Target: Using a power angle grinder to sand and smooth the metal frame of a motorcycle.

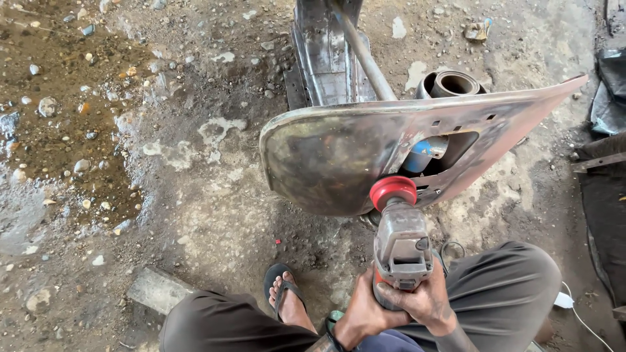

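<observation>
gripping angle grinder (pixel 401 244), both hands (pixel 398 309), disc against metal panel (pixel 326 156)

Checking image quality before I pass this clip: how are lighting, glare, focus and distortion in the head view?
Head view: soft, even daylight, weak shadows; mild sheen on the bare metal panel and on the wet ground; sharp throughout, including the grinder gripped by both the left hand and the right hand; slight wide-angle bending near the edges.
</observation>
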